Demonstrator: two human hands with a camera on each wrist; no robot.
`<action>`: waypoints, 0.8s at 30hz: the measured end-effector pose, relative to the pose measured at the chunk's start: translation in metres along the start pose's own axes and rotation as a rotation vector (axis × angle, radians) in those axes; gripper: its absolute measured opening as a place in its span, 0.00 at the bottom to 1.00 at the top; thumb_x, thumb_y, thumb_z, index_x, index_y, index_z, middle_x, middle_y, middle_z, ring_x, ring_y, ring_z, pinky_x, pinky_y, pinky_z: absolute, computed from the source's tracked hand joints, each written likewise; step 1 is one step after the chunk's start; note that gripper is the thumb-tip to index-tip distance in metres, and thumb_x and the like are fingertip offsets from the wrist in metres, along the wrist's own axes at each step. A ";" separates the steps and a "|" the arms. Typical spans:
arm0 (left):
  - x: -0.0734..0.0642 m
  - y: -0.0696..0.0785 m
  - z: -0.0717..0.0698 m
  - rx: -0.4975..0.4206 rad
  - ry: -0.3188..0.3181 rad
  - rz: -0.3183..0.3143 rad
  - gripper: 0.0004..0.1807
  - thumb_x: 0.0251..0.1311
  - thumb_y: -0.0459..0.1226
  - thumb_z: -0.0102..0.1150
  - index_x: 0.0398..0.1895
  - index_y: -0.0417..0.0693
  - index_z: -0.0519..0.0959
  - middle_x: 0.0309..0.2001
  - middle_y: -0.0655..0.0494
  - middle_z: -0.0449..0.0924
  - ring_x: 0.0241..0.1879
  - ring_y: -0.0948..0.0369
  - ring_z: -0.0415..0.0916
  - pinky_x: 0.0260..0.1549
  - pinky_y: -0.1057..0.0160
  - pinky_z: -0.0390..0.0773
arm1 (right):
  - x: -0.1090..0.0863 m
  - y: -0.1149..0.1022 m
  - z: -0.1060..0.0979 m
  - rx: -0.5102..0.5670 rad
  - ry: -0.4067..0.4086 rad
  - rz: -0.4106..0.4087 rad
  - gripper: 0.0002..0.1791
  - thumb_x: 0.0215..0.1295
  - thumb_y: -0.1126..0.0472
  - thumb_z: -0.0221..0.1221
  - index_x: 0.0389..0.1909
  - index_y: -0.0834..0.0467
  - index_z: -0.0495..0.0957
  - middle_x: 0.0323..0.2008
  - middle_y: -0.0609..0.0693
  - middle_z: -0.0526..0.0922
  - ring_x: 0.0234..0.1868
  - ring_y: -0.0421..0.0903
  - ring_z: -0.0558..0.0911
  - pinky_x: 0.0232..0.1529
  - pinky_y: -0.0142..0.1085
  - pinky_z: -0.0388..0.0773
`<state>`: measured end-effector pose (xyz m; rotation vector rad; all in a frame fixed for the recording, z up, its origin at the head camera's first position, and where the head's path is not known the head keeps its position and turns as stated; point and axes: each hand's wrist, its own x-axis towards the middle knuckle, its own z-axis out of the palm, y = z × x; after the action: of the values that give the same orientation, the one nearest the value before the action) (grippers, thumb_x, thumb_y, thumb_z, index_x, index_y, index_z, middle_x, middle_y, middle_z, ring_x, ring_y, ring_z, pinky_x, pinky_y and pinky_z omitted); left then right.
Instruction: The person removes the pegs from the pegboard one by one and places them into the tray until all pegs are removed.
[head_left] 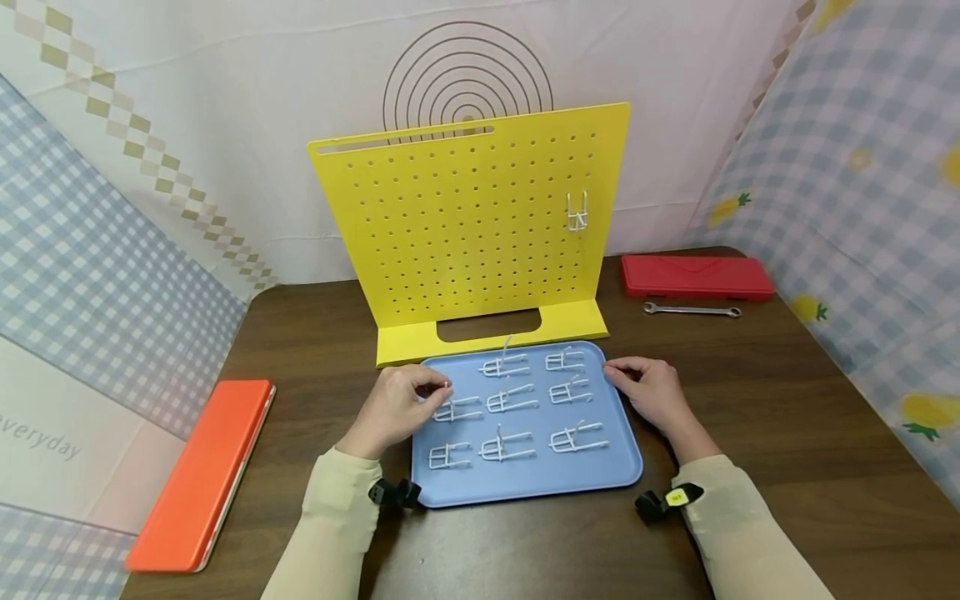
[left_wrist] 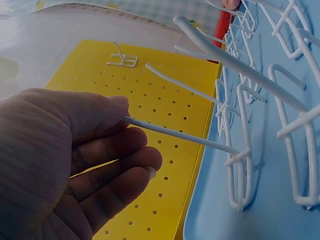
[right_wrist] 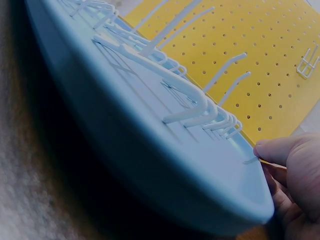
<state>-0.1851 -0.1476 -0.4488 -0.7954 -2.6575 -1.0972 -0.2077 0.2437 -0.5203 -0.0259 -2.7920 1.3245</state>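
Observation:
Several white wire pegboard hooks (head_left: 577, 437) lie in rows on a light blue tray (head_left: 525, 486), most with one prong pointing up. At the tray's left side my left hand (head_left: 393, 408) pinches the upright prong of one hook (left_wrist: 239, 172) between thumb and forefinger. That hook's base is low over the tray, and the other fingers are loosely bent. My right hand (head_left: 654, 393) holds the tray's rim near its far right corner, thumb (right_wrist: 272, 149) on the rim and fingers on the outer side.
Behind the tray stands a yellow pegboard (head_left: 480, 225) with one white hook (head_left: 577, 218) hung at upper right. A red case (head_left: 693, 277) and a wrench (head_left: 692, 311) lie at the back right. An orange-red case (head_left: 198, 479) lies along the left edge of the brown table (head_left: 757, 400).

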 end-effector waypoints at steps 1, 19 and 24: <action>0.000 0.000 0.000 0.002 0.001 -0.001 0.02 0.55 0.34 0.69 0.31 0.47 0.87 0.30 0.62 0.82 0.29 0.68 0.75 0.29 0.59 0.81 | 0.000 0.000 0.000 0.000 0.001 -0.003 0.19 0.65 0.45 0.60 0.46 0.54 0.85 0.44 0.53 0.85 0.48 0.52 0.81 0.47 0.49 0.78; -0.002 -0.002 -0.002 -0.009 0.004 -0.024 0.02 0.56 0.37 0.68 0.30 0.49 0.86 0.29 0.64 0.81 0.29 0.68 0.75 0.31 0.55 0.81 | -0.002 -0.001 -0.001 0.004 0.005 0.005 0.18 0.65 0.46 0.60 0.46 0.54 0.85 0.44 0.53 0.85 0.48 0.52 0.81 0.47 0.48 0.78; -0.002 -0.003 -0.001 -0.008 0.006 -0.024 0.02 0.56 0.37 0.68 0.30 0.49 0.86 0.29 0.64 0.81 0.29 0.69 0.75 0.31 0.58 0.82 | -0.002 -0.002 -0.001 0.011 -0.004 0.021 0.18 0.65 0.46 0.61 0.46 0.54 0.85 0.44 0.53 0.85 0.47 0.51 0.81 0.47 0.48 0.78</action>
<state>-0.1846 -0.1511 -0.4501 -0.7623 -2.6659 -1.1149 -0.2054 0.2430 -0.5186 -0.0524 -2.7956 1.3454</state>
